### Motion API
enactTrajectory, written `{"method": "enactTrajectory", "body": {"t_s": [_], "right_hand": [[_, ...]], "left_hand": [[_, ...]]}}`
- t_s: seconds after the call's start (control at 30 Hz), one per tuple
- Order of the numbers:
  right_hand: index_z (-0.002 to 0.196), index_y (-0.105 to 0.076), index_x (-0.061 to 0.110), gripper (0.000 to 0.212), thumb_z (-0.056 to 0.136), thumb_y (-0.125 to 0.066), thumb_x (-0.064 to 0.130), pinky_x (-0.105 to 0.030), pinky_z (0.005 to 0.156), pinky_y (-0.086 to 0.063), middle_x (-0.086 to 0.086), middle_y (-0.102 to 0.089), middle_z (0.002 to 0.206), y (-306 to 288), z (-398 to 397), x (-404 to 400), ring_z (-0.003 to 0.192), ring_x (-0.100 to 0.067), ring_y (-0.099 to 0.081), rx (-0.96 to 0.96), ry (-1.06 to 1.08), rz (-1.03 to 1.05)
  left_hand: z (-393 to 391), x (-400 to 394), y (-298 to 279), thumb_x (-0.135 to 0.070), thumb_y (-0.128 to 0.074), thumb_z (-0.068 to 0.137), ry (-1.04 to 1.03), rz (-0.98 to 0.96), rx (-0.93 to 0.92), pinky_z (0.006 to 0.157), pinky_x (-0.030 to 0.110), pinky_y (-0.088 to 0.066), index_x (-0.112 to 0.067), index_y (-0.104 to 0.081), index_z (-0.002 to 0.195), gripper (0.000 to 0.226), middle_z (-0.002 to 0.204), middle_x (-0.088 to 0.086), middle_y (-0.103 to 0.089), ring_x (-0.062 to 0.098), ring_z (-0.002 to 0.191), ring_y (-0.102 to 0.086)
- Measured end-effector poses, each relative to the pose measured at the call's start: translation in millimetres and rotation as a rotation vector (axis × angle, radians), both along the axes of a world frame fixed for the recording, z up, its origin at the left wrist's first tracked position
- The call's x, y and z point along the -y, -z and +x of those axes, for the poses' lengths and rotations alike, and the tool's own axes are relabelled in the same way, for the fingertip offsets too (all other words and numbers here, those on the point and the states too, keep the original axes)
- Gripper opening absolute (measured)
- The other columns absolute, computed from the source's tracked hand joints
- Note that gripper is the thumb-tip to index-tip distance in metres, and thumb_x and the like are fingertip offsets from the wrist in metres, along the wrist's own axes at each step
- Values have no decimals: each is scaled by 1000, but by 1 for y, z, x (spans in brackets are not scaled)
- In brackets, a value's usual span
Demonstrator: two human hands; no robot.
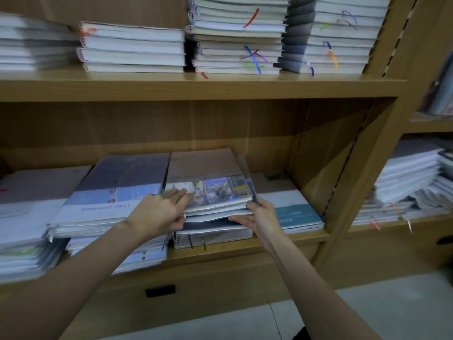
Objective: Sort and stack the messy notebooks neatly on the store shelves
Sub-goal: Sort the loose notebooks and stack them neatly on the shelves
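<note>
On lower shelf, both hands' grip at notebook stack edges.

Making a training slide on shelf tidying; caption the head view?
Both hands, left and right, grip notebooks atop the middle stack on the lower shelf.

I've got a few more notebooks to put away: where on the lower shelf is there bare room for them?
Little. Only the front lip of the lower shelf shows bare wood, and the teal-banded notebook at the right end lies low with open height above. Elsewhere it's crowded: both hands, left hand and right hand, hold the middle stack, with piles leftward.
</note>
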State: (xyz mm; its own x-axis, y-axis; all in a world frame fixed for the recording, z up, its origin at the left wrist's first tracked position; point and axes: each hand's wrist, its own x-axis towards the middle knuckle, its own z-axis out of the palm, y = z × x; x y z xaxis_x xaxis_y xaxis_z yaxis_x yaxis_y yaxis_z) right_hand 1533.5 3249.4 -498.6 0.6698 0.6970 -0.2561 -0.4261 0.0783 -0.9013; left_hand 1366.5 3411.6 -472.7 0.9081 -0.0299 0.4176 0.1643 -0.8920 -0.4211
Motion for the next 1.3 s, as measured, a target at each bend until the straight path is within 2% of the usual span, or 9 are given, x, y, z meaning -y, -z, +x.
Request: {"method": "enactTrajectory", "body": {"t_s": [0.13,0.23,0.33,0.43,0.53,0.7,0.97,1.1,1.3], "right_hand": [[140,-32,7,40,101,-39,5,-27,57,-58,-15,-42,132,-11,1,-1,67,-31,-69,-5,-20,-43],[138,-36,0,40,99,-44,5,-25,54,-58,-21,-62,99,-15,6,3,61,-27,-67,75,-33,-164],[129,-47,-6,34,97,-49,7,-21,50,-56,-17,-64,75,-15,9,5,48,-18,-65,209,27,-275],[110,-53,-1,23,99,-47,18,-28,61,-59,-19,-63,85,-16,10,3,61,-24,-66,176,95,-304],[106,-50,1,39,98,-47,38,-40,79,-57,-16,-61,101,-22,7,-6,72,-30,-68,219,152,-420],[126,-46,5,51,94,-49,44,-43,103,-29,-18,-32,139,-29,-21,-22,126,-36,-30,1077,66,-888],[145,-28,23,67,89,-58,46,-38,114,-15,-4,-21,149,-35,-94,-71,141,-24,-13,1533,-478,-464],[150,-10,27,85,86,-62,48,-44,116,-5,-7,-5,156,-23,-115,-96,144,-28,-1,1804,-608,-557],[150,-5,25,97,80,-63,57,-60,111,7,-11,-4,156,-13,-144,-125,141,-45,-5,2068,-457,-781]], "left_hand": [[4,4,1,-24,-81,50,-126,-104,-61,33,24,-43,-6,-69,94,49,85,8,-71,21,58,-67],[0,2,11,-32,-80,69,-206,-330,-76,84,38,-53,-6,-56,128,69,129,14,-58,29,113,-60],[-10,6,25,-42,-88,54,-229,-246,-43,86,44,-52,-5,-62,120,80,119,14,-64,32,109,-63],[-8,19,34,-45,-86,54,-280,-265,49,85,44,-52,-9,-65,117,76,115,13,-66,31,105,-64],[-7,27,43,-42,-83,60,-294,-262,118,92,39,-47,-10,-63,120,71,117,11,-65,29,108,-62],[-32,21,43,-30,-46,84,-170,-291,352,95,36,-32,-12,-54,119,39,117,9,-61,25,107,-52],[-143,-37,53,-54,-48,76,-539,-424,341,96,50,-36,-12,-40,131,70,130,18,-49,34,118,-41],[-178,-53,57,-32,-86,63,-634,-675,264,94,55,-45,-10,-32,142,98,145,26,-30,46,121,-44],[-192,-60,54,-25,-77,76,-579,-840,241,105,34,-33,-18,-10,149,99,143,8,-41,27,131,-37]]}}
